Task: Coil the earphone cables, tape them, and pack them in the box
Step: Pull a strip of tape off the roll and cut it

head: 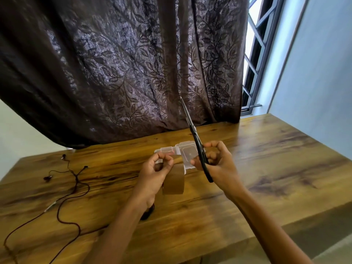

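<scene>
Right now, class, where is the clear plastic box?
In the head view, the clear plastic box lies open on the wooden table, centre-frame, just beyond the left hand and the scissors.

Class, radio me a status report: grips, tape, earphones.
Left grip holds tape roll. Right grip holds scissors. Earphone cable loose, uncoiled. Box open.

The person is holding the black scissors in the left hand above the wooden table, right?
Not the left: the black scissors are in the right hand above the wooden table, as the head view shows. The left hand holds brown tape.
</scene>
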### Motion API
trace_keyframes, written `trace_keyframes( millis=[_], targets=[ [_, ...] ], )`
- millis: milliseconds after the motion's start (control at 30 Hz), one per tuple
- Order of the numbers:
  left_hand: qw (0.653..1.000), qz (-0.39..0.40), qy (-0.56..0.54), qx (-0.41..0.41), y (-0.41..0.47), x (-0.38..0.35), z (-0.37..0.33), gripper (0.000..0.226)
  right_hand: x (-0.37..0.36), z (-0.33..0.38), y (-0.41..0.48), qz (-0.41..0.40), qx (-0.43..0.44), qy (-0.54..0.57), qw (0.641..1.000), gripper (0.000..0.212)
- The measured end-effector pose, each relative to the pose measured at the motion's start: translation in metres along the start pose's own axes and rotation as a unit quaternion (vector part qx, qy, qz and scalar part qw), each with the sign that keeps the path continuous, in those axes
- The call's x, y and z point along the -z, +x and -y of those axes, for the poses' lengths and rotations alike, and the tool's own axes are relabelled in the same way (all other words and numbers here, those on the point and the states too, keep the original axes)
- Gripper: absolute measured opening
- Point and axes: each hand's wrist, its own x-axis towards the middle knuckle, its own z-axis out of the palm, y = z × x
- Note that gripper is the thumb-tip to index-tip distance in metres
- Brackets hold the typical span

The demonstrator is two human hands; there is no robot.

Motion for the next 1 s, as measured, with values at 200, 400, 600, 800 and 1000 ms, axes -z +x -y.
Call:
trace_keyframes(
  millis=[200, 400, 600, 800, 1000],
  targets=[
    [1.0, 0.011, 0.002, -0.028, 0.002, -0.001, -0.002, 0.004, -0.019, -0.01, -0.008, 0.014, -0.064, 0.086, 0.994, 0.058],
    [0.999, 0.015, 0.048, -0.017, 0.004, 0.005, -0.006, 0.01, -0.022, -0.01, -0.003, 0.013, -0.084, 0.125, 0.988, 0.05],
    [0.983, -0.054, 0.156, -0.075, 0.012, 0.012, -0.002, 0.01, -0.017, -0.01, -0.001, -0.003, -0.076, 0.133, 0.988, 0.045],
    [0.969, -0.041, 0.196, -0.146, 0.009, 0.012, 0.001, 0.026, -0.016, -0.013, -0.004, -0.014, -0.08, 0.174, 0.981, 0.047],
    [0.913, -0.047, 0.318, -0.252, 0.007, 0.01, 0.001, 0.036, -0.014, -0.008, -0.004, -0.02, -0.073, 0.171, 0.982, 0.046]
  ],
)
